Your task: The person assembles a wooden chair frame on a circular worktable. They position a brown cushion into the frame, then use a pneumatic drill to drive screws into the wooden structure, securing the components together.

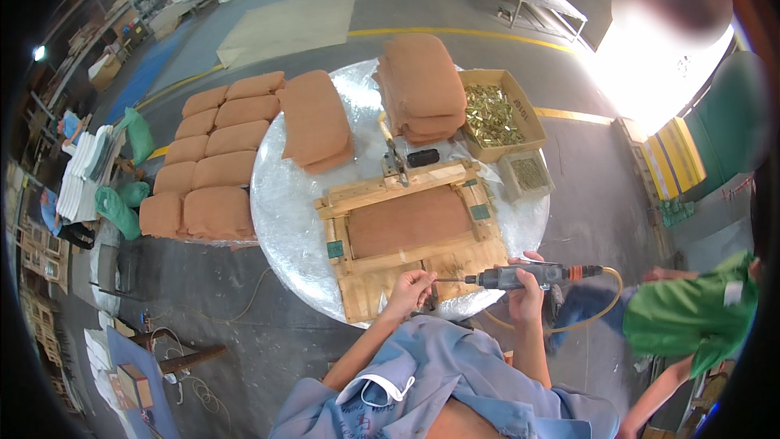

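Observation:
My right hand [526,296] grips the dark body of a pneumatic screwdriver [512,278], which lies level and points left, with a yellowish air hose [621,286] looping from its back end. At the tip of its long bit, my left hand [413,288] is closed in a pinch; whatever is between the fingers is too small to make out. Just beyond both hands, a wooden frame jig [370,262] surrounds a flat brown panel [410,221]. A metal toggle clamp [396,164] with a yellowish handle stands on the jig's far bar.
The round table [280,195] is wrapped in shiny film. Brown padded pieces [315,118] and a taller stack [420,81] stand behind the jig. A cardboard box [524,118] holds brass-coloured hardware; a smaller tub [524,177] holds small fasteners. More brown stacks [218,167] stand left. A person in green [691,313] is close at right.

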`<move>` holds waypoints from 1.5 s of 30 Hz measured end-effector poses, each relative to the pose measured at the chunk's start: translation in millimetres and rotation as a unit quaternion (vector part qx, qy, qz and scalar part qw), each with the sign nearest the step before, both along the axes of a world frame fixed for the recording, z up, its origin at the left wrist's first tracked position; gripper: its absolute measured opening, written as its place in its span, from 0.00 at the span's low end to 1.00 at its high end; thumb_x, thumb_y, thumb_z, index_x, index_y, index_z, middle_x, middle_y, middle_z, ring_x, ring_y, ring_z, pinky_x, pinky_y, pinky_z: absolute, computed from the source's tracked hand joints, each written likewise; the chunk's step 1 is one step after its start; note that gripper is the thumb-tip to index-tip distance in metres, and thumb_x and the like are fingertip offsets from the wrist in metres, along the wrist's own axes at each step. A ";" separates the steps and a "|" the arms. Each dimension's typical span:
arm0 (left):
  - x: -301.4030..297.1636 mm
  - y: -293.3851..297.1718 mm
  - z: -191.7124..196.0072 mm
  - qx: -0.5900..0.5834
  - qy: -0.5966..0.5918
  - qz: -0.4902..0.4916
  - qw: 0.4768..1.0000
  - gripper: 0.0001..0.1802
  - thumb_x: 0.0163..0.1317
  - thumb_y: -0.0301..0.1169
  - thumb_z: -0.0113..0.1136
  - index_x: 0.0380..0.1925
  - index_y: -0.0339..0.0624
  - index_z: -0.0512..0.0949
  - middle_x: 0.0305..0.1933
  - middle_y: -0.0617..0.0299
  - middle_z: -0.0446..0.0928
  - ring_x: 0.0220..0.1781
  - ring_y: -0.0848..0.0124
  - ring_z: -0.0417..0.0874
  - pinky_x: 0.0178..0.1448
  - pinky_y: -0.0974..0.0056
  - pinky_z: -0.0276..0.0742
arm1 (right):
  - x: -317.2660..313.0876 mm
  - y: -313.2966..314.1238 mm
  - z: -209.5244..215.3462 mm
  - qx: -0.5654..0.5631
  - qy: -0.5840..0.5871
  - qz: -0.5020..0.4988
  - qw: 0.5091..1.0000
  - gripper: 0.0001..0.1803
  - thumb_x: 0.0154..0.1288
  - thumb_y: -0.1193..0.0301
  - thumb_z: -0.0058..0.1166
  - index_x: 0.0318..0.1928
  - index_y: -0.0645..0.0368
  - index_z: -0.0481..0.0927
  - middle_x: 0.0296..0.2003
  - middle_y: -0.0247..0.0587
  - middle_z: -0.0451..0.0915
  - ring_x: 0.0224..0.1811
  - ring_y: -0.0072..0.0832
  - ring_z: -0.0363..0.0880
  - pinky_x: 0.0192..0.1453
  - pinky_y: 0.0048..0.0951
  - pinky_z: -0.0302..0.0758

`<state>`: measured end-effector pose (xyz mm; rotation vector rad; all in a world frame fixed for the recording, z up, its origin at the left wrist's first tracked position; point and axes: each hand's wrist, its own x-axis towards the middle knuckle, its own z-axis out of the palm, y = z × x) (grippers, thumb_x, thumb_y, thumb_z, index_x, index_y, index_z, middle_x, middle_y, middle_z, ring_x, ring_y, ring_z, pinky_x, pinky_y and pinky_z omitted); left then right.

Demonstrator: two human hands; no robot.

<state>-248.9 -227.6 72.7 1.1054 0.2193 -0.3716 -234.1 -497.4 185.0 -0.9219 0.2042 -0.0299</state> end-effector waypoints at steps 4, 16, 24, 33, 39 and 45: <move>15.6 -17.7 -19.4 -0.011 0.017 0.084 0.996 0.26 0.82 0.49 0.57 0.56 0.35 0.85 0.24 0.70 0.77 0.18 0.83 0.72 0.22 0.74 0.68 | 8.9 6.3 -5.0 -0.042 0.022 -0.045 0.998 0.31 0.67 0.77 0.60 0.70 0.56 0.68 0.54 0.48 0.82 0.57 0.39 0.83 0.68 0.49 0.81; 164.8 -8.0 -61.0 0.436 -0.125 0.165 0.876 0.17 0.79 0.41 0.61 0.48 0.37 0.89 0.34 0.53 0.88 0.30 0.65 0.85 0.42 0.61 0.79 | 125.9 29.0 10.6 -0.066 -0.081 -0.084 0.991 0.27 0.68 0.79 0.59 0.66 0.56 0.70 0.55 0.49 0.80 0.63 0.55 0.84 0.72 0.53 0.80; 229.5 -50.0 -47.0 0.651 -0.184 -0.204 0.708 0.33 0.75 0.29 0.51 0.78 0.65 0.68 0.39 0.50 0.89 0.41 0.50 0.92 0.47 0.47 0.88 | 158.9 13.3 -7.2 -0.202 -0.105 -0.142 0.963 0.27 0.67 0.82 0.59 0.65 0.58 0.70 0.55 0.51 0.79 0.63 0.56 0.84 0.73 0.51 0.79; 247.3 -67.7 -80.2 0.698 -0.224 -0.208 0.648 0.34 0.74 0.29 0.48 0.79 0.64 0.67 0.38 0.51 0.89 0.37 0.52 0.92 0.41 0.45 0.89 | 161.8 6.2 -24.6 -0.238 -0.084 -0.176 0.951 0.27 0.66 0.84 0.62 0.64 0.57 0.71 0.55 0.47 0.77 0.61 0.45 0.83 0.70 0.51 0.80; 251.8 -71.2 -79.1 0.722 -0.222 -0.207 0.622 0.32 0.76 0.31 0.47 0.79 0.62 0.68 0.38 0.50 0.90 0.38 0.54 0.94 0.40 0.46 0.90 | 163.8 10.2 -17.4 -0.184 -0.083 -0.185 0.962 0.28 0.63 0.84 0.66 0.62 0.59 0.73 0.53 0.47 0.80 0.59 0.41 0.85 0.69 0.43 0.80; 251.7 -73.2 -74.1 0.721 -0.195 -0.243 0.619 0.30 0.77 0.31 0.47 0.78 0.59 0.69 0.41 0.51 0.91 0.42 0.54 0.94 0.43 0.49 0.92 | 160.8 10.6 -19.6 -0.209 -0.077 -0.179 0.958 0.29 0.66 0.81 0.63 0.65 0.57 0.71 0.56 0.50 0.78 0.61 0.46 0.84 0.70 0.49 0.79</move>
